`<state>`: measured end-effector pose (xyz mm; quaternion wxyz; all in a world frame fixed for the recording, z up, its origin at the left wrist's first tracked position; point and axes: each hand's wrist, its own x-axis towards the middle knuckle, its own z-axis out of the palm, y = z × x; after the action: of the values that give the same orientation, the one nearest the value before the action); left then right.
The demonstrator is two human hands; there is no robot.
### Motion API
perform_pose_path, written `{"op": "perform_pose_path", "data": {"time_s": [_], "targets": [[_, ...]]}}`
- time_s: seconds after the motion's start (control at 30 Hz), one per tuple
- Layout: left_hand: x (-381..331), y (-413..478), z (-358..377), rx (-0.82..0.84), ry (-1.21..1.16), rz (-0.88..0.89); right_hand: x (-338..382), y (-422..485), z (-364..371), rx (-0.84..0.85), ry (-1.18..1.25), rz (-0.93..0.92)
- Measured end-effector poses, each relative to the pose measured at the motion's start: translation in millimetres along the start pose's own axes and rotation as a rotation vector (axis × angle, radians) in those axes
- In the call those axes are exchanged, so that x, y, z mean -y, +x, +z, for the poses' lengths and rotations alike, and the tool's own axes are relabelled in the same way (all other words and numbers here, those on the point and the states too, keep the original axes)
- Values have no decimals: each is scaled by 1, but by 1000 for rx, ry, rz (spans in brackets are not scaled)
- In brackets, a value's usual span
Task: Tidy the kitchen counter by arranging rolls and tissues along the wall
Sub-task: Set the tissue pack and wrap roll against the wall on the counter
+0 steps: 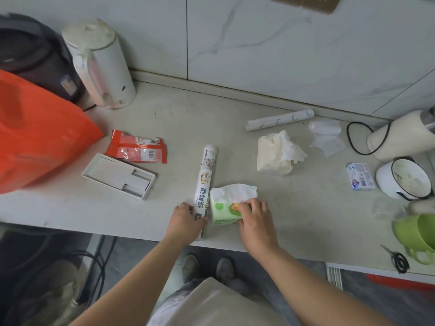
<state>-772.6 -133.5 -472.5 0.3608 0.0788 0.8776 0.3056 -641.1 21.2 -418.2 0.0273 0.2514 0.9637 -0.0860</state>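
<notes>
A long cling-film roll (206, 182) lies lengthwise near the counter's front edge; my left hand (187, 220) grips its near end. Right beside it sits a green tissue pack (224, 212) with a white tissue sticking out on top, and my right hand (255, 217) is closed over its right side. Farther back a cream tissue pack (274, 154) with a crumpled tissue lies open. A thin white roll (280, 120) lies close to the wall, and a small roll of clear bags (326, 130) rests to its right.
At the left stand a white kettle (101, 64), a dark cooker (30, 55) and an orange bag (35, 137). A red packet (137, 148) and a white box (118, 176) lie in the left middle. On the right are a soap box (360, 180), an enamel pot (404, 178), a green cup (416, 236) and scissors (397, 260).
</notes>
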Motion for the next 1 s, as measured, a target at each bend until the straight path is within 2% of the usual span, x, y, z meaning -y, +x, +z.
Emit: {"op": "perform_pose_path", "data": {"time_s": [0.4,0.6,0.77,1.0], "targets": [[-21,-2,-3,-10,32,-76,-15,31,0,22,90,-50],[-46,-1,-18,-77,62,-152,-28,64,1,4,182,-97],[-58,-3,-31,-97,-49,-180,-29,85,-1,11,218,-113],[-67,3,-53,-99,-209,-104,-21,122,2,2,248,-110]]}}
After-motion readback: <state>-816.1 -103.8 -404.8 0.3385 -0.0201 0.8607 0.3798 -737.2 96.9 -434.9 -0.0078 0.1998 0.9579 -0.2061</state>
